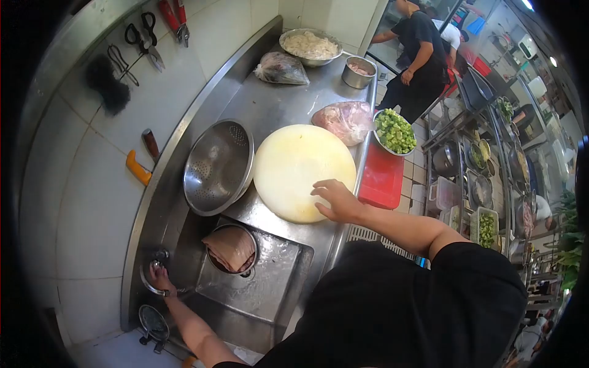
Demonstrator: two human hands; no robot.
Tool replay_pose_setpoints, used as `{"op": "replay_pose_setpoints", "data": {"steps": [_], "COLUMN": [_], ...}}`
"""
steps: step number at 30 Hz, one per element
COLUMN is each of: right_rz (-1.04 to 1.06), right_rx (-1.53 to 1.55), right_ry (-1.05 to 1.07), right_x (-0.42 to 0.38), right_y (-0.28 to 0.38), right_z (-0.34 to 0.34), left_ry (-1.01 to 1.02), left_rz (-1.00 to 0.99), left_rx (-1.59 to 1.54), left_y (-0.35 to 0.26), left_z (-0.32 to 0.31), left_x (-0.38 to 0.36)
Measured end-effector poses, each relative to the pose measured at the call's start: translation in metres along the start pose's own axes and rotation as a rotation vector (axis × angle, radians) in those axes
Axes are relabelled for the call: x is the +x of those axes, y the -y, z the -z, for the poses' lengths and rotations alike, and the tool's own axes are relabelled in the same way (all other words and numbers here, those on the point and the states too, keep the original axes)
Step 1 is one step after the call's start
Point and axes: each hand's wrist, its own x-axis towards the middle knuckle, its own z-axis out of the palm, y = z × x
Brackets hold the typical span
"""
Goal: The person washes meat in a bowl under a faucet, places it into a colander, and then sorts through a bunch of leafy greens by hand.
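Note:
At the lower left, my left hand (161,279) is at the faucet (147,283) on the sink's wall side, its fingers closed round the tap's knob. My right hand (334,199) is spread with bent fingers over the right part of the round white cutting board (300,165); whether it touches the board is unclear. In the sink (279,279) a round metal pot (254,242) holds a folded slab of pale meat (230,247). A metal colander (211,168) leans tilted beside the board. Bagged meat (343,121) lies against the board's far edge.
On the far counter are a bowl of pale food (311,47), a dark plastic bag (281,69) and a small metal pot (359,72). Chopped greens (396,130) sit at the right edge above a red container (381,178). People in dark and white shirts stand beyond; shelves line the right.

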Motion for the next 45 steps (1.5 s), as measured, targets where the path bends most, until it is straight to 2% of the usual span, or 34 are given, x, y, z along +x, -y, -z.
{"op": "replay_pose_setpoints", "data": {"steps": [1,3,4,5,7,8,11,13,14,16,17,18,20,22,23,24,25,26,28,29,31,32,33,35,39,40,42,45], "right_rz": [0.006,-0.024,-0.029,-0.033,-0.14,-0.186,-0.318,-0.497,-0.469,-0.435,-0.355,-0.267,-0.276,-0.299,-0.331,-0.358,-0.383,-0.433,-0.485,-0.53,-0.565,-0.62,-0.677,-0.668,-0.528,-0.456,-0.443,-0.333], "right_rx": [0.007,0.044,0.042,0.042,0.057,0.083,-0.021,-0.047,-0.1,-0.137,-0.315,-0.491,-0.439,-0.4,-0.272,-0.149,-0.089,0.003,0.097,0.191,0.291,0.418,0.549,0.595,0.667,0.707,0.766,0.862], "right_ry": [0.008,0.04,0.017,0.017,-0.092,-0.16,-0.269,-0.243,-0.248,-0.241,-0.183,-0.126,-0.097,-0.093,-0.001,0.088,0.03,0.015,-0.009,-0.016,-0.038,-0.078,-0.11,-0.152,-0.14,-0.166,-0.169,-0.255], "right_x": [-0.007,-0.014,-0.015,-0.014,-0.011,-0.009,-0.003,0.012,0.02,0.037,0.044,0.053,0.056,0.065,0.068,0.07,0.071,0.075,0.084,0.091,0.106,0.113,0.12,0.135,0.149,0.15,0.155,0.159], "right_y": [-0.003,-0.008,-0.014,-0.022,-0.045,-0.058,-0.126,-0.165,-0.182,-0.218,-0.242,-0.255,-0.263,-0.272,-0.282,-0.291,-0.295,-0.296,-0.301,-0.306,-0.315,-0.319,-0.316,-0.315,-0.301,-0.299,-0.275,-0.232], "right_z": [0.0,0.001,0.006,0.011,0.023,0.03,0.044,0.058,0.062,0.059,0.047,0.044,0.036,0.037,0.036,0.038,0.041,0.049,0.064,0.069,0.084,0.093,0.104,0.127,0.171,0.175,0.207,0.249], "left_ry": [-0.011,-0.247,-0.33,-0.327,-0.271,-0.279,-0.276,-0.249,-0.265,-0.337,-0.356,-0.367,-0.391,-0.24,-0.237,-0.172,-0.106,-0.108,-0.06,-0.063,0.081,-0.015,-0.022,0.042,0.137,0.123,0.299,0.393], "left_rz": [0.002,-0.076,-0.03,-0.028,0.172,0.176,0.222,0.261,0.255,0.353,0.353,0.291,0.226,-0.056,-0.065,-0.266,-0.469,-0.475,-0.741,-0.753,-0.312,-0.206,-0.209,-0.383,-0.913,-0.885,-0.927,-0.991], "left_rx": [0.003,-0.083,-0.174,-0.172,-0.451,-0.447,-0.383,-0.235,-0.226,0.111,0.115,0.153,0.19,0.281,0.281,0.574,0.861,0.849,1.091,1.085,1.242,1.149,1.154,0.955,1.074,1.087,1.306,1.245], "left_y": [0.001,0.011,0.013,0.014,0.011,0.017,0.031,0.02,0.009,-0.013,-0.025,-0.037,-0.045,-0.047,-0.056,-0.072,-0.087,-0.1,-0.124,-0.123,-0.115,-0.114,-0.123,-0.144,-0.193,-0.199,-0.202,-0.177], "left_z": [-0.01,-0.036,-0.049,-0.059,-0.071,-0.07,-0.06,-0.062,-0.066,-0.082,-0.095,-0.111,-0.138,-0.173,-0.197,-0.234,-0.271,-0.307,-0.366,-0.378,-0.392,-0.397,-0.405,-0.416,-0.45,-0.458,-0.474,-0.489], "left_x": [-0.009,-0.03,-0.042,-0.06,-0.091,-0.1,-0.132,-0.163,-0.177,-0.204,-0.217,-0.228,-0.246,-0.247,-0.248,-0.251,-0.253,-0.253,-0.25,-0.241,-0.209,-0.202,-0.208,-0.216,-0.264,-0.28,-0.303,-0.325]}}
